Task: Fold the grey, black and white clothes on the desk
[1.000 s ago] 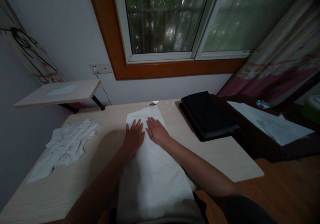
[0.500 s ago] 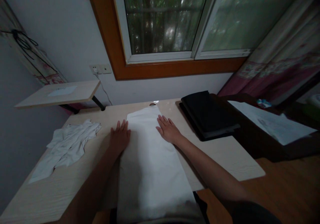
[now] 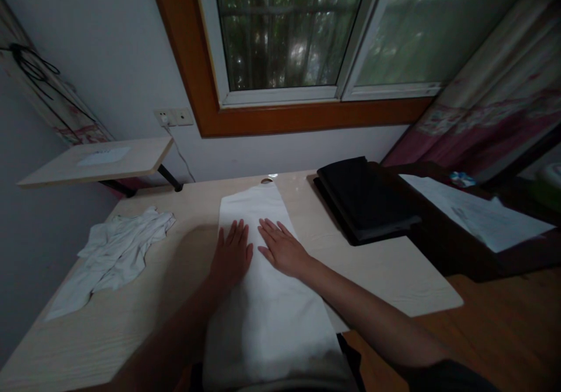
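A long white cloth lies flat down the middle of the wooden desk and runs over its front edge toward me. My left hand rests palm down on its left half, fingers stretched out. On the right half lies my right hand, also flat with fingers extended. A narrow strip of cloth shows between the two hands. Neither hand grips anything. Further left on the desk is a crumpled white garment, apart from both hands.
A raised wooden shelf on black legs stands at the back left. Black folded fabric or folders lie at the back right. Beyond is a dark surface with a white sheet. A window is in the wall ahead.
Both hands first slid outward to the cloth's sides. Now they are back together near its middle, slightly closer to me than at first. The cloth stays in place.
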`<act>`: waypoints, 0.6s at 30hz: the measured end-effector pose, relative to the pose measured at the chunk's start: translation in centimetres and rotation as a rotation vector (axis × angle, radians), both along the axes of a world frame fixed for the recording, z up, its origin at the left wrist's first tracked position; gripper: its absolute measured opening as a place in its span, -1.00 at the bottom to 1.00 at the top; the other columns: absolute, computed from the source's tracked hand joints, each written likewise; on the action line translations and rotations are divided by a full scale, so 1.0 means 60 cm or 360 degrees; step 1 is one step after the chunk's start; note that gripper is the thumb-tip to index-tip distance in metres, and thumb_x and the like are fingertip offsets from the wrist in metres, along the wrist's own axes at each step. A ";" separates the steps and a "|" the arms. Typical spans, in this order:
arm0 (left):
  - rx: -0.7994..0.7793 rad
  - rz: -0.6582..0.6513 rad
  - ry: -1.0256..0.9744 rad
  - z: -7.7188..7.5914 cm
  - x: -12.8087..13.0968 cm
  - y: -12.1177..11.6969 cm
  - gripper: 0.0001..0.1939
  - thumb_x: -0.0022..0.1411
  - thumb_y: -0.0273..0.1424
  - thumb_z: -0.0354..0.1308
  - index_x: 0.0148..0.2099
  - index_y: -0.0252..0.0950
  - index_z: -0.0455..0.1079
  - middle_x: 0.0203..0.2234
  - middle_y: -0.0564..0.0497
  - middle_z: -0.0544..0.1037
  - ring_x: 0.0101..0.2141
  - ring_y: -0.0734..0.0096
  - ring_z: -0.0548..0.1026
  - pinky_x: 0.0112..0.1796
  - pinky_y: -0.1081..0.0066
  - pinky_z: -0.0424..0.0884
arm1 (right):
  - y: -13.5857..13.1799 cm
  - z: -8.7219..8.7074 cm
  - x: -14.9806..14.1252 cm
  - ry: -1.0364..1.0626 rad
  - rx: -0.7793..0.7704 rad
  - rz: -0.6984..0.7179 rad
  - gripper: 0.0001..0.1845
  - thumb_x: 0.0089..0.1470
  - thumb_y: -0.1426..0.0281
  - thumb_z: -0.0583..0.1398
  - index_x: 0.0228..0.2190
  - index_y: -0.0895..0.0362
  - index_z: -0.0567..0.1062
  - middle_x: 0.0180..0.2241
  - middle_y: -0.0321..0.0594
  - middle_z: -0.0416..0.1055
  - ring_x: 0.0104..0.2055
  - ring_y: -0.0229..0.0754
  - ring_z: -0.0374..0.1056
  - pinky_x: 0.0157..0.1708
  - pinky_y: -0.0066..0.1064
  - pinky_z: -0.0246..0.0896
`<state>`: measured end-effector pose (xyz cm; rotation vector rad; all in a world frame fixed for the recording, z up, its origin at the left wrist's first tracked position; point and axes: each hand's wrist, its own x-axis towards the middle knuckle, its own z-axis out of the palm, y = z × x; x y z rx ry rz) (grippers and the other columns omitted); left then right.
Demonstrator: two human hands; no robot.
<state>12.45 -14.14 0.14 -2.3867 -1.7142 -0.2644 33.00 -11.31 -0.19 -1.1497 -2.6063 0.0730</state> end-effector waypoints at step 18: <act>-0.0022 0.0119 0.0024 0.025 -0.086 -0.006 -0.43 0.51 -0.24 -0.20 0.47 -0.24 0.11 0.45 -0.16 0.08 0.43 -0.09 0.00 0.31 -0.35 -0.05 | 0.031 0.018 0.093 -0.0013 -0.0035 -0.0471 -0.37 0.43 0.24 -0.08 0.39 0.26 0.12 0.44 0.07 -0.04 0.50 0.04 -0.14 0.44 0.05 -0.21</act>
